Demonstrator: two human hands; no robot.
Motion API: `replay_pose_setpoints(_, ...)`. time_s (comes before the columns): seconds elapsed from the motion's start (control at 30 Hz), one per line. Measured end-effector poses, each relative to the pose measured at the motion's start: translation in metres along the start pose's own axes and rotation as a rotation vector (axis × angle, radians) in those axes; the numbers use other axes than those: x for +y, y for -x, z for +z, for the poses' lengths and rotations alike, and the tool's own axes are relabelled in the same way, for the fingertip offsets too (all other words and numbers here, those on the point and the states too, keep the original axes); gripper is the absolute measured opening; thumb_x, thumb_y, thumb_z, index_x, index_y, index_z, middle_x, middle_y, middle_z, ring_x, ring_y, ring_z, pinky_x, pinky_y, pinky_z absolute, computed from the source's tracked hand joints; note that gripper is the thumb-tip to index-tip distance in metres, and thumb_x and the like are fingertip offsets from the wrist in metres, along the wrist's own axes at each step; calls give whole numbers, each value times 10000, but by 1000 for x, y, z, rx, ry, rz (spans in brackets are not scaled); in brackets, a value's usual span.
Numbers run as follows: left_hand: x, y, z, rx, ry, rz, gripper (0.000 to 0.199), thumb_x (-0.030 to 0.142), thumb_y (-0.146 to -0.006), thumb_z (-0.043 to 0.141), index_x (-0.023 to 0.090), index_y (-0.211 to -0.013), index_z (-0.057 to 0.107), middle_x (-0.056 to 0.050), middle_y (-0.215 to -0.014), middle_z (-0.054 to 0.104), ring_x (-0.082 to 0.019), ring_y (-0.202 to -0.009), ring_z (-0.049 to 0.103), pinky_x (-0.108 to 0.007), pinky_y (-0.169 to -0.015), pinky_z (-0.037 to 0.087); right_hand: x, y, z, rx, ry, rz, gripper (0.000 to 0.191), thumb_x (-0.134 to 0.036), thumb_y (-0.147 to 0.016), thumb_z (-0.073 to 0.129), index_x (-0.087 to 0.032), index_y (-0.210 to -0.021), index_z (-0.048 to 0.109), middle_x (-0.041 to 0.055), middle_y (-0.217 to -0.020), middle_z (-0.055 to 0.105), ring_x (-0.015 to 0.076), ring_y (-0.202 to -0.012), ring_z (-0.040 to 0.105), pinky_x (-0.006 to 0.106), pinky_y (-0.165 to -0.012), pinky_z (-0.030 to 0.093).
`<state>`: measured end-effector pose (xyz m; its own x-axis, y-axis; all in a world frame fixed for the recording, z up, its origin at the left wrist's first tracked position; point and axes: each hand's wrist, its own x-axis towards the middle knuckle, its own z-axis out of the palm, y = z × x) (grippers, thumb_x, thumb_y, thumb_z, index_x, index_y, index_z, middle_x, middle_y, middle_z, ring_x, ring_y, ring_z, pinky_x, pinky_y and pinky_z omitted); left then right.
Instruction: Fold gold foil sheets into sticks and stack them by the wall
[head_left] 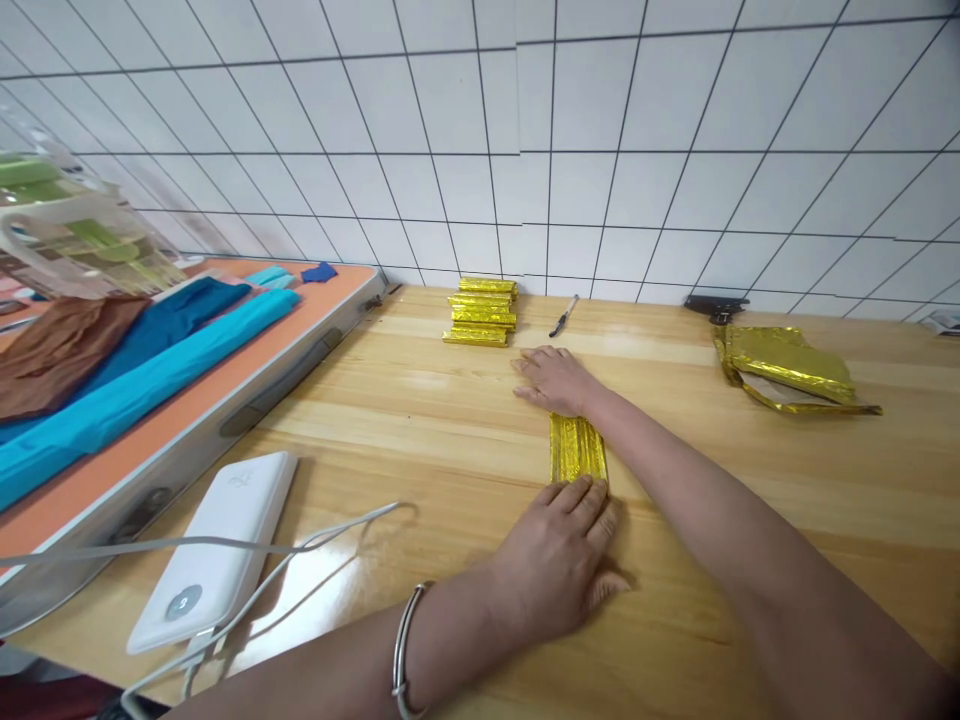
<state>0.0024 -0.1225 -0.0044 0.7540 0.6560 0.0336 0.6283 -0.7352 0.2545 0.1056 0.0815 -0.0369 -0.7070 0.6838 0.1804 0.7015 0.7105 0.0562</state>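
Observation:
A pleated strip of gold foil (577, 447) lies on the wooden table, its near and far ends covered by my hands. On the near end rests my left hand (559, 560), palm down with fingers laid flat and a silver bangle on the wrist. My right hand (556, 380) reaches across from the right and lies over the far end, its fingers stretched out flat. Several narrow folded gold foil strips (481, 313) sit in a row near the wall. Beside them is a pen (564, 316).
At right, a folded gold foil bundle (791, 365) lies near a black clip (718, 307). A white power bank (217, 550) with a cable stands left. Blue and brown cloths (142, 400) and a clear plastic container (82, 235) occupy the raised orange surface. A tiled wall (600, 150) borders the table.

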Motion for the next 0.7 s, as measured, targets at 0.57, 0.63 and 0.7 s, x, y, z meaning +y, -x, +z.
replay_pose_setpoints(0.57, 2, -1, -7, -47, 2, 16, 653, 564, -897, 210, 111, -1356, 313, -154, -1428, 294, -284, -1329, 236, -422, -1080, 208, 18, -24, -18, 119, 48, -106, 353, -254, -914, 312, -136, -920, 645, 118, -842, 630, 228, -850, 486, 366, -754, 309)
replay_pose_setpoints(0.63, 2, 0, -7, -43, 7, 14, 661, 568, -896, 206, 111, -1362, 305, -150, -1433, 286, -283, -1335, 223, -425, -1083, 199, 16, -14, -28, 156, 32, -38, 387, -265, -930, 273, -132, -978, 634, 129, -917, 631, 235, -915, 490, 371, -786, 328)
replay_pose_setpoints(0.7, 3, 1, -8, -55, 16, 18, 659, 563, -899, 201, 109, -1365, 301, -150, -1437, 276, -284, -1337, 217, -428, -1083, 200, 8, 5, -39, 188, 16, 34, 413, -272, -942, 233, -126, -1076, 596, 133, -1026, 618, 234, -997, 483, 371, -830, 347)
